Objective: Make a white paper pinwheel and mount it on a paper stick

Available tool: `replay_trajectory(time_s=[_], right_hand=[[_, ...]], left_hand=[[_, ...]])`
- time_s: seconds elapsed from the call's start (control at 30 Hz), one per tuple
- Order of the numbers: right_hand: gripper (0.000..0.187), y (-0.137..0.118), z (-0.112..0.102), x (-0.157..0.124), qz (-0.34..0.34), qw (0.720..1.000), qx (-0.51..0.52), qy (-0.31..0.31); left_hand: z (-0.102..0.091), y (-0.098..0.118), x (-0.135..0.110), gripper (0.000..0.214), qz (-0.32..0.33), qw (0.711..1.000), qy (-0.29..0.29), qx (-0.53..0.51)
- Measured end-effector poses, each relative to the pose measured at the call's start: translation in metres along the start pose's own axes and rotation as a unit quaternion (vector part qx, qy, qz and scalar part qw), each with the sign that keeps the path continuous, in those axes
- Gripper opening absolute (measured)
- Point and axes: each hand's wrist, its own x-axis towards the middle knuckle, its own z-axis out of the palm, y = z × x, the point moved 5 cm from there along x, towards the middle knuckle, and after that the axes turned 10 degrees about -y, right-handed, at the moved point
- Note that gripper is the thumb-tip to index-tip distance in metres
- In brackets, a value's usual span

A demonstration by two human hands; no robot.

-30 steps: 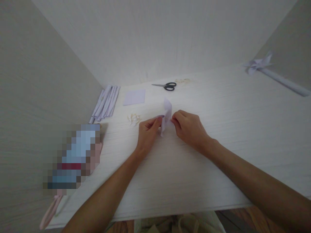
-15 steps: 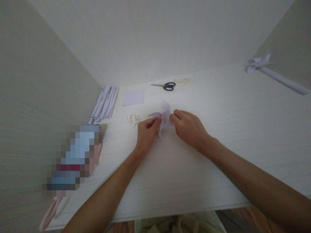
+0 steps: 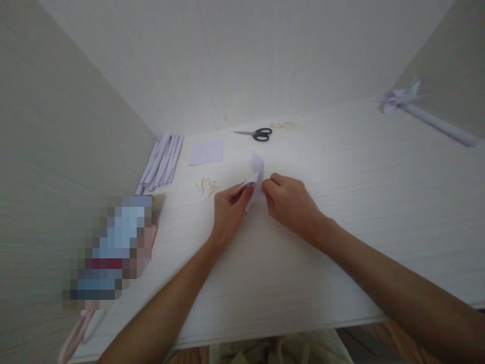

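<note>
Near the middle of the white table, a pale paper pinwheel [image 3: 257, 163] with curled blades is between my hands. My left hand [image 3: 231, 210] pinches it from the left, thumb and fingers closed on the paper. From the right side, my right hand [image 3: 290, 202] grips it with its fingertips pressed together. The centre of the pinwheel is partly hidden by my fingers. Just left of my left hand lies a scatter of small thin yellowish pieces [image 3: 206, 187]. Beyond the hands are black-handled scissors [image 3: 261, 134] and a square of pale paper [image 3: 206, 152].
Several rolled paper sticks [image 3: 162, 159] lie at the left wall. A finished pinwheel on a paper stick [image 3: 435, 121] rests at the far right. More small yellowish bits [image 3: 282, 125] lie behind the scissors. A blurred-out object [image 3: 117, 242] with a pink strap sits at the left.
The left blade of the pinwheel has been folded inward toward its centre. My right hand has shifted slightly left, closer to my left hand.
</note>
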Motion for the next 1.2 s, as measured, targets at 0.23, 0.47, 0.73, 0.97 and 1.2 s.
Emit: replay_trajectory(time_s=[0.23,0.47,0.73,0.97,1.2], right_hand=[[0.022,0.009,0.000,0.000,0.022,0.994,0.093,0.052],[0.024,0.006,-0.003,-0.002,0.007,0.997,0.066,0.051],[0.021,0.003,-0.009,-0.002,-0.019,0.999,0.004,0.034],[0.021,-0.006,-0.019,-0.003,-0.051,0.996,-0.045,0.057],[0.022,-0.009,-0.024,-0.006,-0.074,0.992,-0.066,0.080]], left_hand=[[-0.002,-0.010,0.002,0.014,-0.009,0.997,-0.002,-0.075],[0.001,-0.014,0.005,0.017,-0.008,0.991,-0.033,-0.128],[0.001,-0.016,0.008,0.018,-0.012,0.985,-0.044,-0.169],[-0.001,0.006,0.008,0.012,0.007,0.976,-0.045,-0.211],[0.000,0.024,0.007,0.012,-0.017,0.972,-0.063,-0.226]])
